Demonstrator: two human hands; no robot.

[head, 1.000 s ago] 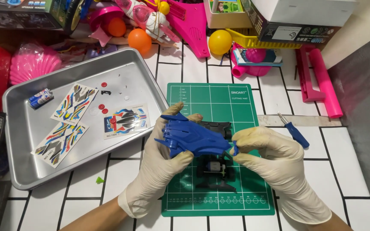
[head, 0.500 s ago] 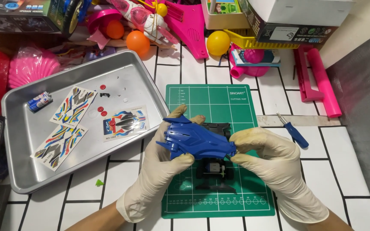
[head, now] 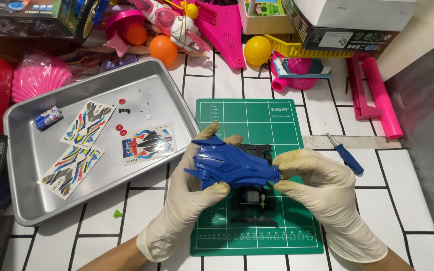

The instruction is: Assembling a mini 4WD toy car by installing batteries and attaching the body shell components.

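Both my hands wear pale latex gloves and hold a blue toy car body shell (head: 232, 165) above a green cutting mat (head: 257, 120). My left hand (head: 187, 200) grips the shell's rear end, thumb below and fingers over the top. My right hand (head: 322, 193) pinches the shell's pointed nose. Under the shell sits a black car chassis (head: 252, 200) with a small motor showing; whether it rests on the mat or hangs from the shell I cannot tell.
A metal tray (head: 36, 200) on the left holds three sticker sheets, small red parts and a blue battery (head: 47, 118). A blue-handled screwdriver (head: 346, 156) lies right of the mat. Pink toys, orange and yellow balls and boxes crowd the back edge.
The blue shell has turned more level and shifted slightly left between my hands. Both hands keep their hold.
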